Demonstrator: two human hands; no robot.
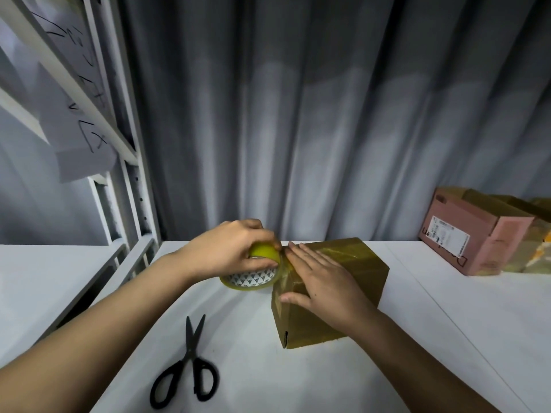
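Brown box (354,260): closed, contents hidden; stands mid-table, just right of the tape roll (253,282).
Pink carton (465,236): far right, flaps up, inside not visible; brown cartons (536,251) just beside it.
Table (417,338): white; black scissors (190,365) lie near, by the left forearm.
Room: grey curtain (298,114) behind; white rack (128,180) far left with scribbled paper sheets (80,120).
Box look: glossy tape strips across the top and left edge.
Left hand (235,248): fingers curled round the yellowish roll, held against the box's left edge.
Right hand (322,281): flat, fingers straight, pressing the box top.
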